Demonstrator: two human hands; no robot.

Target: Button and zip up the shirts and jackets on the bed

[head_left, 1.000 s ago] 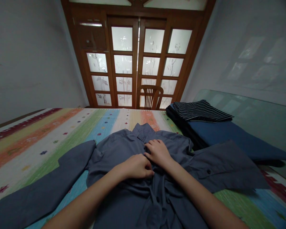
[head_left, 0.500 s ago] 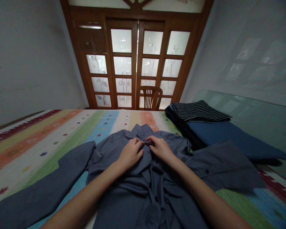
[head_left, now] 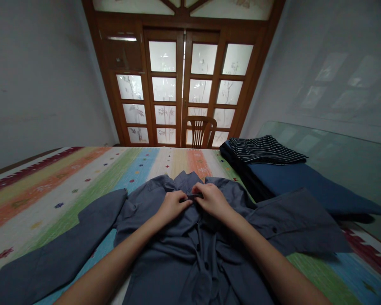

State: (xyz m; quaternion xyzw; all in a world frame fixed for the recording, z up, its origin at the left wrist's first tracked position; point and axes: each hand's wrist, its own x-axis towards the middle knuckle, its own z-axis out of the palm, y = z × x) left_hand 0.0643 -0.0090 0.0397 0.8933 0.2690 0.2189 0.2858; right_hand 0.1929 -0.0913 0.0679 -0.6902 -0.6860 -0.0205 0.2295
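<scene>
A dark grey long-sleeved shirt (head_left: 174, 254) lies front up before me, its collar away from me and its sleeves spread to both sides. My left hand (head_left: 174, 204) pinches the shirt's front edge just below the collar. Close beside it, my right hand (head_left: 211, 199) grips the same edge between thumb and fingers. A narrow fold of cloth is stretched between the two hands. Dark buttons show down the rumpled front below them and on the right cuff. Whether a button is between my fingertips is hidden.
Under the shirt is a colourful striped cloth (head_left: 89, 182). Folded clothes lie at the right: a black-and-white striped piece (head_left: 268, 149) on top of a blue garment (head_left: 307, 180). Beyond the far edge stand a wooden chair (head_left: 199, 127) and glazed wooden doors (head_left: 184, 84).
Both hands have shifted slightly toward me, pulling the collar area down with them. The right hand has turned a little over the cloth; the fold between the hands looks more stretched.
</scene>
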